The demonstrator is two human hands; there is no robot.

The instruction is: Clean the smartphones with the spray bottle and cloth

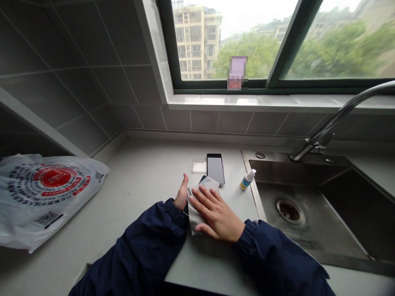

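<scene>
My left hand (pixel 181 195) supports a smartphone (pixel 212 181) along its left side, thumb raised and the other fingers hidden. A thin grey cloth (pixel 195 222) with a zigzag edge covers most of that phone. Over the cloth lies my right hand (pixel 217 216), its fingers stretched out and pressing it against the phone. Just beyond my hands, a second phone (pixel 215 167) with a pale grey face rests on the counter. A clear phone case (pixel 199 166) sits to its left. The small spray bottle (pixel 248 179) stands to the right, by the sink's edge.
The steel sink (pixel 268 222) with a drain fills the right side, a chrome faucet (pixel 333 117) arching over it. A printed white plastic bag (pixel 58 197) lies on the white counter (pixel 145 172) at left. Behind are a tiled wall and a window (pixel 247 41).
</scene>
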